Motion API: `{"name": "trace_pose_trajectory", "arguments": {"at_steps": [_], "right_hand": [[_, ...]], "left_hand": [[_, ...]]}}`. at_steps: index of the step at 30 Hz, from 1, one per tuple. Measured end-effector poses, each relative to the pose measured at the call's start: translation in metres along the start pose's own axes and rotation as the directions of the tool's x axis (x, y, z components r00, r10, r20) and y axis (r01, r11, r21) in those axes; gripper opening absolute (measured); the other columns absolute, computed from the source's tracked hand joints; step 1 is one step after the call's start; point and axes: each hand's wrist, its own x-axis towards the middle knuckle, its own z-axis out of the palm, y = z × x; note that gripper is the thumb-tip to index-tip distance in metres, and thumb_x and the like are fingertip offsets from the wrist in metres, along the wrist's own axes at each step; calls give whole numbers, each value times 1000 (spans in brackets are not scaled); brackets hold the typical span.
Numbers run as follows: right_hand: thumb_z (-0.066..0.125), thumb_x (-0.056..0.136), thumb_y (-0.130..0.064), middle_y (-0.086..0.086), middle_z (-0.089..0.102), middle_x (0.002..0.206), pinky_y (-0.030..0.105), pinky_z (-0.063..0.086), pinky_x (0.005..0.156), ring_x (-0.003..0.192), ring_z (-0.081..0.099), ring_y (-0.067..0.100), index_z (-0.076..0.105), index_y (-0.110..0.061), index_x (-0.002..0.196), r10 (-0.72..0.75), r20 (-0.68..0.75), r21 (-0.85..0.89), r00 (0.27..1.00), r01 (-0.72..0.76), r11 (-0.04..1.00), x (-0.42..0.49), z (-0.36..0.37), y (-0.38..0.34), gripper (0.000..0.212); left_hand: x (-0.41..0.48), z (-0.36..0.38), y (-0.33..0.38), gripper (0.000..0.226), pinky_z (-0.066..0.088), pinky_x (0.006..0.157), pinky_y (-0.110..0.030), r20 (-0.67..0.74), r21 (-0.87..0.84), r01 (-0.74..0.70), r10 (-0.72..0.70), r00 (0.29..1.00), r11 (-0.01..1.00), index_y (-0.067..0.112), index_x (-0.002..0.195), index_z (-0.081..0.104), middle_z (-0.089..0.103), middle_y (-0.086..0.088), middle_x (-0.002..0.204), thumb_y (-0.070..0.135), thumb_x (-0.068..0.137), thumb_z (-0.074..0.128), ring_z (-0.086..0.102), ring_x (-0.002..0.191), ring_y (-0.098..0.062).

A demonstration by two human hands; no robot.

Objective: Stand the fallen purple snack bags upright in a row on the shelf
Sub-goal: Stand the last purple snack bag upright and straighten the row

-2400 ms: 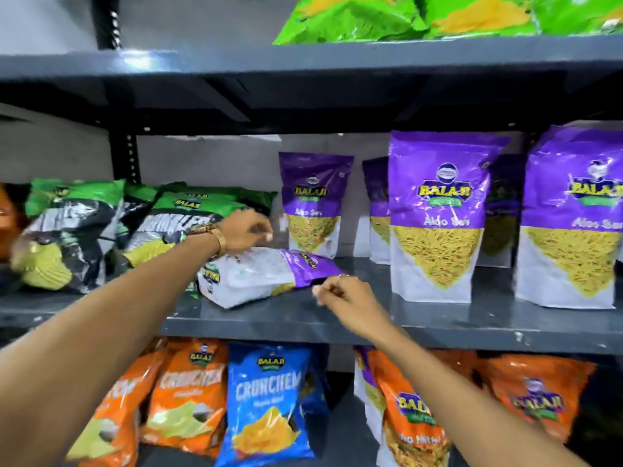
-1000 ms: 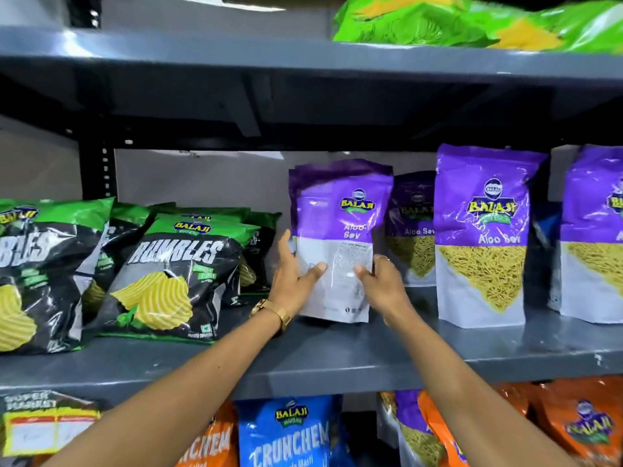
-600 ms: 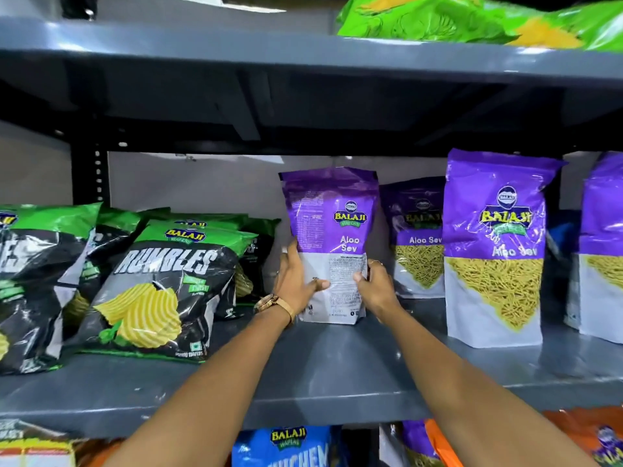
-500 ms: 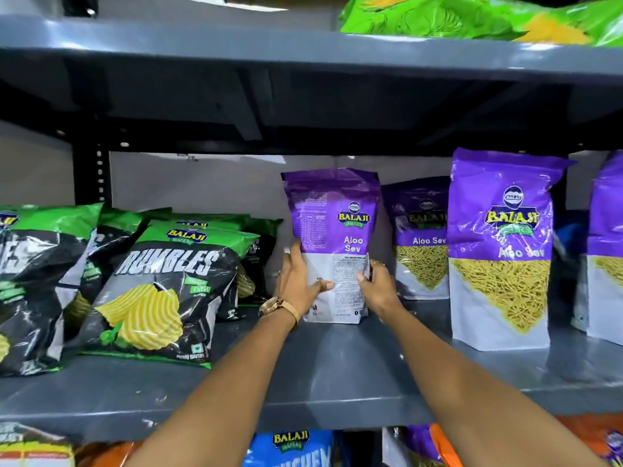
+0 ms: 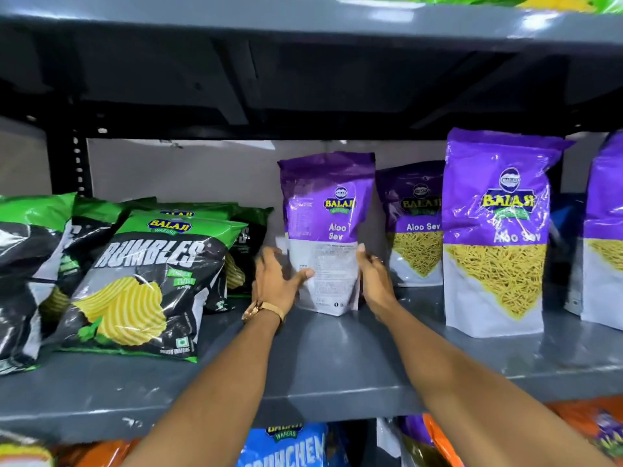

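Note:
A purple Aloo Sev snack bag stands upright on the grey shelf, its printed back panel facing me. My left hand presses its lower left side with the thumb across the white panel. My right hand holds its lower right edge. Another purple bag stands further back, just to the right. A larger-looking purple bag stands nearer the front, and a third purple bag is cut off by the right edge.
Green and black Rumbles bags lean in a stack on the shelf's left half. The upper shelf hangs low overhead. Below, a blue Crunchem bag and orange bags fill the lower shelf.
The purple bag lay flat on the shelf; both hands lifted it, stood it upright and set its base down left of the other purple bags. The hands now sit lower on its sides.

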Motion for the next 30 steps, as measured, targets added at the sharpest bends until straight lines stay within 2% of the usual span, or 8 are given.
{"name": "trace_pose_trajectory", "arguments": {"at_steps": [2, 4, 6, 10, 13, 18, 23, 30], "right_hand": [[25, 87, -71, -5, 66, 104, 32, 39, 94, 101, 55, 15, 69, -36, 85, 27, 30, -22, 999, -27, 999, -4, 0, -2, 55], [19, 81, -79, 0, 61, 82, 35, 39, 86, 87, 52, 19, 56, -28, 60, 17, -47, -133, 999, -23, 991, -9, 0, -5, 67], [18, 79, -81, 9, 63, 76, 43, 45, 87, 84, 56, 27, 57, -17, 61, -49, -135, -262, 990, 11, 965, -12, -4, -5, 77], [23, 89, -68, 5, 72, 61, 41, 50, 88, 85, 68, 29, 69, -12, 82, -185, -143, -331, 972, 129, 935, -16, -4, -8, 74], [30, 91, -64, 5, 71, 59, 41, 52, 83, 80, 68, 29, 62, -13, 76, -236, -127, -366, 963, 176, 914, -19, 1, -9, 62], [41, 93, -53, 18, 70, 93, 38, 45, 84, 97, 61, 36, 65, -5, 85, -145, -239, -221, 960, 92, 971, -12, -1, -3, 55], [36, 98, -40, 17, 55, 138, 38, 34, 109, 128, 48, 33, 54, -6, 131, 126, -96, -66, 987, -133, 989, 0, 4, 11, 50], [41, 98, -36, -1, 49, 70, 33, 39, 76, 78, 48, 21, 53, -20, 77, 94, 18, -117, 995, -91, 989, 10, 7, 21, 29]], "left_hand": [[-4, -1, 2, 50, 57, 77, -50, 76, 7, 28, -29, 997, 1000, 14, 109, 45, 60, -13, 97, 46, 77, 67, 67, 89, -39], [-9, 0, 4, 40, 58, 77, -51, 114, -16, 57, -55, 992, 998, 16, 102, 49, 66, -19, 97, 52, 86, 52, 67, 91, -40], [-14, -2, 6, 44, 57, 81, -49, 116, -88, 80, -69, 991, 993, 20, 96, 51, 67, -18, 92, 61, 87, 40, 65, 95, -38], [-16, -7, 6, 85, 40, 100, -40, 316, -100, 114, -77, 946, 988, 24, 124, 46, 63, -12, 112, 83, 70, 20, 54, 116, -33], [-15, -7, 5, 109, 40, 103, -37, 453, -142, 166, -85, 887, 976, 23, 128, 37, 57, -4, 129, 93, 45, 46, 54, 116, -22], [-7, -4, -2, 75, 49, 79, -9, 467, -206, 183, -67, 882, 961, 31, 111, 47, 63, 11, 111, 54, 49, 84, 61, 97, 1], [-2, -8, -8, 39, 44, 108, -43, 567, -311, 304, -81, 820, 901, 12, 115, 60, 66, -13, 124, 24, 80, 72, 62, 116, -27], [-2, -2, -2, 41, 46, 96, -33, 284, -157, 135, -86, 955, 978, 2, 120, 52, 65, -19, 120, 17, 85, 66, 62, 107, -28]]}}
